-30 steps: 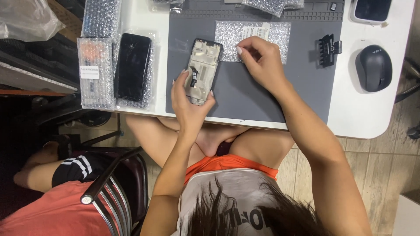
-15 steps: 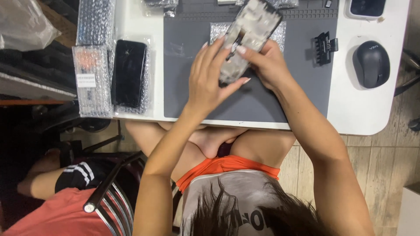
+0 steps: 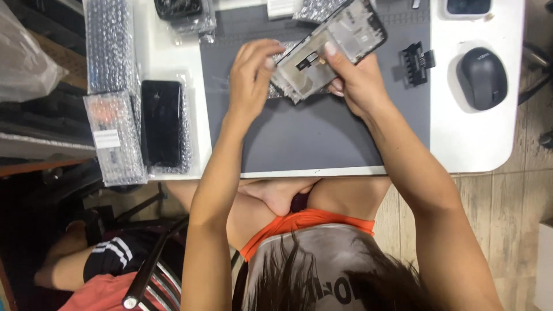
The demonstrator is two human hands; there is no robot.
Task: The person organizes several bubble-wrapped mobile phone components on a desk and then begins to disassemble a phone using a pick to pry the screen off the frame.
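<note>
A work mat [image 3: 322, 138] lay on the table [image 3: 472, 144]; mouse [image 3: 484, 78] to its right, bagged phone [image 3: 162, 124] to its left.

Bare arms, grey top, orange shorts
Both arms are sleeveless down to each grip; left hand [image 3: 249, 78] and right hand [image 3: 358, 86] wear nothing. Dark hair falls over the grey printed top [image 3: 322, 270].

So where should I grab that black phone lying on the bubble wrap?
Probably pinch the black phone by its two long edges, coming straight down from above. It lies flat and thin on the bubble wrap, so only its narrow sides offer a grip.
</note>
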